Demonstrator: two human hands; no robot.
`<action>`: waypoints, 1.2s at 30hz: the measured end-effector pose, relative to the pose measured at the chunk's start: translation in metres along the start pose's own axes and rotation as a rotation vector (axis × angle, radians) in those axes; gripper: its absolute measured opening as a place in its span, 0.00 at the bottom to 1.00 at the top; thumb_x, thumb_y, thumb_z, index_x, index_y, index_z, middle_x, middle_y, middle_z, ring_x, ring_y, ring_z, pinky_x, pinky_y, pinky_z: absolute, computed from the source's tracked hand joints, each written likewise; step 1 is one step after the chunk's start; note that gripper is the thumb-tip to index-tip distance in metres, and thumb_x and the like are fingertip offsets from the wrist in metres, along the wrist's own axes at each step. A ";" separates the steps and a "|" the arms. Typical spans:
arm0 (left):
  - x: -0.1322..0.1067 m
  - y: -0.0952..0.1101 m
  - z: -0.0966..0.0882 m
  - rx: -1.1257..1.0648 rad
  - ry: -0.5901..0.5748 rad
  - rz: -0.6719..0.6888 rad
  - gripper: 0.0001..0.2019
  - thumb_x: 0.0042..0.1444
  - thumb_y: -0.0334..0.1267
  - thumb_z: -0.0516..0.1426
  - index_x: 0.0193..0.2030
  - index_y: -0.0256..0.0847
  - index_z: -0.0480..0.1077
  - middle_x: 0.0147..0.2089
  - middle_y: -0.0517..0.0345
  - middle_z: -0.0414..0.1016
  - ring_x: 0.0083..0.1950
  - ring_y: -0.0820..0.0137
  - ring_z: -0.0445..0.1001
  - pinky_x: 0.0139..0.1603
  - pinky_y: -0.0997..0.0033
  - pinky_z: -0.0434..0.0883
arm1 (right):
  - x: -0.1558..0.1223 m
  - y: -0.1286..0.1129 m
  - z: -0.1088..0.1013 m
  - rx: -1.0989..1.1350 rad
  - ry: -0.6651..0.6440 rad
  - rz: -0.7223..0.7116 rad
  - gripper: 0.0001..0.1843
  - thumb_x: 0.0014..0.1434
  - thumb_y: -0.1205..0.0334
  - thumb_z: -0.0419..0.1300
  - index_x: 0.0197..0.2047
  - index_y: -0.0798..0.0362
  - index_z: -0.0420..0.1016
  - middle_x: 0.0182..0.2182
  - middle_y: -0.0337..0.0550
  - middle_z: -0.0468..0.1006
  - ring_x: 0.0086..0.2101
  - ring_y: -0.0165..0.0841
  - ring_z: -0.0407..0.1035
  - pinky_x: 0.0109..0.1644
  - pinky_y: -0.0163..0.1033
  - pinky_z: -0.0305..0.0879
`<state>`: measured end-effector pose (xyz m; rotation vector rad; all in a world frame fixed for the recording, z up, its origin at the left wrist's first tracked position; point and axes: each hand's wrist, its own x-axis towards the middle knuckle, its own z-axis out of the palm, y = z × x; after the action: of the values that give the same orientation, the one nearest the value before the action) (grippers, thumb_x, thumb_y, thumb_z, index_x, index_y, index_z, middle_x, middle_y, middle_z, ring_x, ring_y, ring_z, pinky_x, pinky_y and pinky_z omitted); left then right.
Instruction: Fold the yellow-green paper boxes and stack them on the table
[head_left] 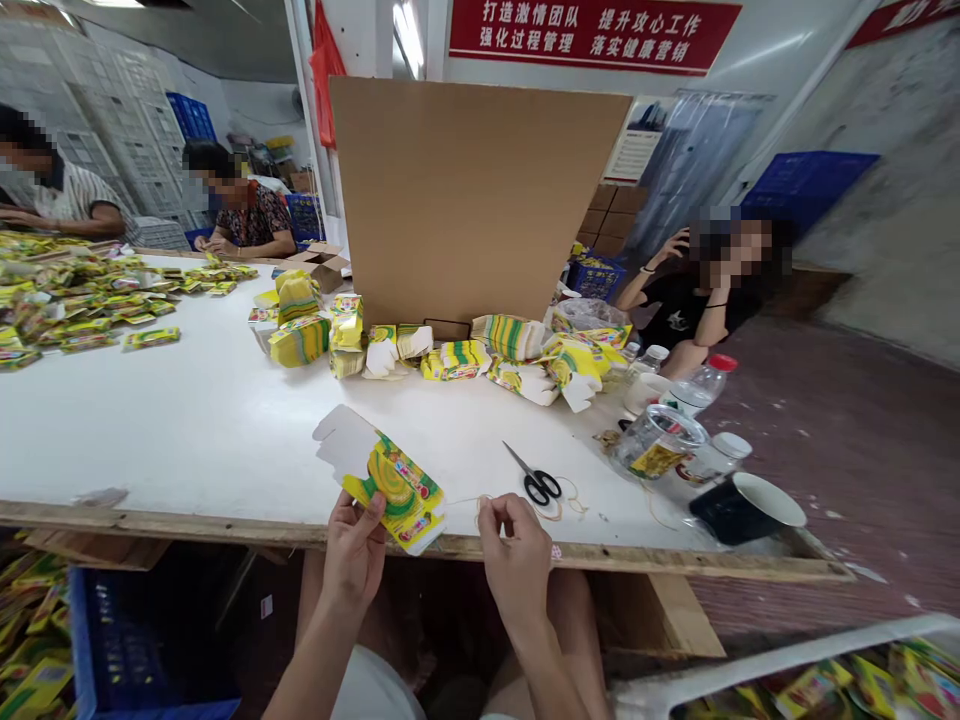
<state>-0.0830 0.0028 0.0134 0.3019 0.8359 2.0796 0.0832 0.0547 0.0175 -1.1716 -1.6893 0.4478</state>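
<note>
Left hand grips 1 carton stack; right hand pinches a rubber band near scissors. Looks like the banding step; band must stretch over stack.

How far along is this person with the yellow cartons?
Done, it seems: several bundled stacks lie mid-table by the cardboard sheet. In hand: the left hand holds a flat carton stack at the table edge, while the right hand pinches a rubber band, not yet around it. Left: loose cartons heaped far left, near other people.
</note>
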 end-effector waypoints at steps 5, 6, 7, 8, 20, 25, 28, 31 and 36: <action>0.005 0.011 -0.017 -0.097 0.057 0.087 0.17 0.46 0.33 0.70 0.44 0.45 0.76 0.41 0.61 0.85 0.38 0.70 0.83 0.40 0.76 0.80 | 0.010 0.010 -0.006 -0.015 0.088 0.023 0.16 0.62 0.58 0.55 0.24 0.49 0.59 0.20 0.32 0.61 0.24 0.31 0.56 0.31 0.35 0.54; 0.005 0.013 -0.022 -0.123 0.016 0.049 0.16 0.47 0.32 0.69 0.44 0.45 0.77 0.41 0.61 0.85 0.39 0.70 0.83 0.40 0.76 0.80 | 0.012 0.011 -0.007 -0.015 0.089 0.027 0.16 0.62 0.58 0.56 0.24 0.49 0.60 0.20 0.32 0.61 0.23 0.30 0.55 0.31 0.35 0.53; 0.003 0.015 -0.026 -0.145 -0.051 -0.024 0.15 0.48 0.32 0.68 0.44 0.45 0.77 0.42 0.61 0.85 0.39 0.70 0.83 0.41 0.76 0.80 | 0.015 0.013 -0.008 -0.014 0.081 0.028 0.16 0.62 0.58 0.56 0.23 0.49 0.60 0.20 0.32 0.61 0.23 0.30 0.55 0.30 0.35 0.53; 0.001 0.016 -0.030 -0.167 -0.134 -0.119 0.14 0.50 0.33 0.68 0.45 0.45 0.77 0.44 0.60 0.85 0.39 0.70 0.83 0.41 0.77 0.80 | 0.019 0.014 -0.008 -0.012 0.072 0.027 0.16 0.62 0.57 0.56 0.23 0.49 0.60 0.19 0.31 0.61 0.23 0.30 0.55 0.30 0.35 0.53; -0.026 0.030 -0.043 0.094 -0.688 -0.863 0.25 0.48 0.34 0.68 0.55 0.36 0.73 0.48 0.43 0.82 0.41 0.63 0.83 0.41 0.74 0.78 | 0.095 0.042 -0.002 -0.103 0.113 0.037 0.14 0.60 0.55 0.54 0.24 0.49 0.60 0.21 0.33 0.64 0.24 0.31 0.59 0.31 0.35 0.55; -0.036 0.050 -0.065 0.334 -0.718 -0.910 0.28 0.41 0.40 0.72 0.51 0.35 0.76 0.45 0.43 0.82 0.44 0.56 0.82 0.43 0.69 0.75 | 0.122 0.068 -0.009 -0.229 0.032 0.103 0.12 0.61 0.59 0.53 0.26 0.50 0.63 0.22 0.35 0.68 0.26 0.31 0.63 0.33 0.36 0.58; -0.027 0.051 -0.067 0.460 -0.529 -0.672 0.26 0.47 0.42 0.69 0.54 0.40 0.74 0.47 0.47 0.82 0.43 0.59 0.81 0.43 0.68 0.76 | 0.119 0.078 -0.011 -0.304 -0.185 0.152 0.12 0.63 0.59 0.58 0.28 0.53 0.69 0.23 0.34 0.71 0.26 0.30 0.67 0.35 0.36 0.64; -0.001 0.034 -0.052 0.658 -0.386 -0.327 0.22 0.51 0.45 0.66 0.52 0.40 0.74 0.45 0.50 0.82 0.41 0.59 0.80 0.40 0.66 0.76 | 0.106 0.087 -0.009 -0.394 -0.385 0.215 0.10 0.65 0.57 0.60 0.39 0.56 0.75 0.35 0.39 0.77 0.33 0.30 0.72 0.39 0.40 0.71; 0.055 -0.019 -0.017 0.754 -0.309 -0.100 0.22 0.46 0.48 0.65 0.45 0.36 0.73 0.38 0.52 0.82 0.37 0.60 0.79 0.37 0.66 0.76 | 0.084 0.090 -0.009 -0.503 -0.460 0.283 0.08 0.65 0.60 0.60 0.44 0.55 0.75 0.42 0.44 0.78 0.40 0.34 0.74 0.46 0.45 0.71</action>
<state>-0.1124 0.0461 -0.0164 0.9342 1.3760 1.4953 0.1316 0.1667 -0.0016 -1.7921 -2.1132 0.5090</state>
